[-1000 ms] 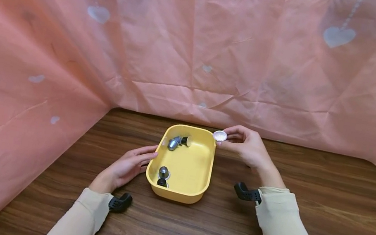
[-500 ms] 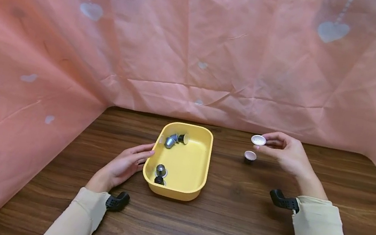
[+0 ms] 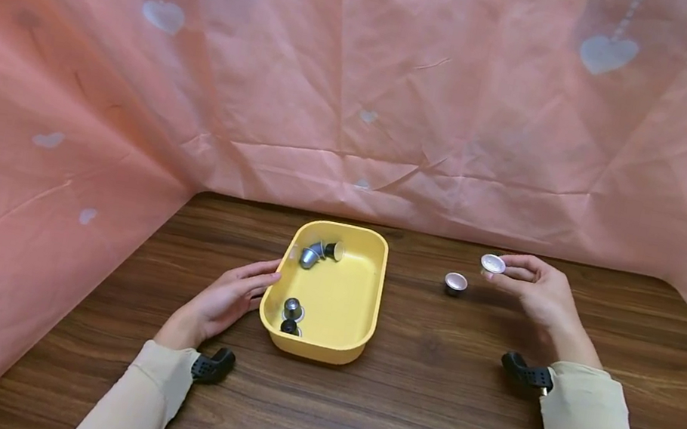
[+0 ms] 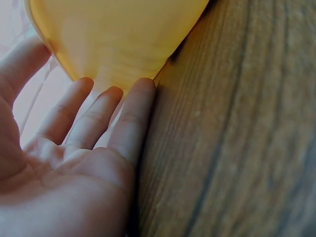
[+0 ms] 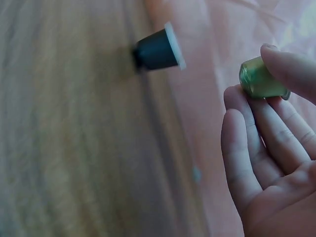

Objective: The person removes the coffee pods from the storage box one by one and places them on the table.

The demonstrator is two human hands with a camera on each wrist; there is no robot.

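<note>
A yellow bin [image 3: 320, 349] stands on the wooden table. Against its left side lies my left hand [image 3: 224, 305], fingers fairly straight; in the left wrist view the fingertips [image 4: 143, 86] touch the outer wall. To the right of the bin, my right hand [image 3: 543, 294] pinches a green coffee capsule [image 5: 261, 79] above the table, its silvery lid [image 3: 493, 263] facing up. Beside that hand a black coffee capsule [image 3: 455, 286] stands on the table, lid up. Inside the bin are a silver-blue capsule [image 3: 309, 259] and several others, mostly dark, along the left side.
Pink cloth [image 3: 359, 125] with pale hearts hangs behind the table [image 3: 403, 424] and along its left and right sides. Black wrist straps [image 3: 213, 366] are on both forearms over pale sleeves.
My right hand has carried the green capsule away from the bin's right rim to the right and now holds it slightly lower. The black capsule on the table has come into view. The left hand stays at the bin.
</note>
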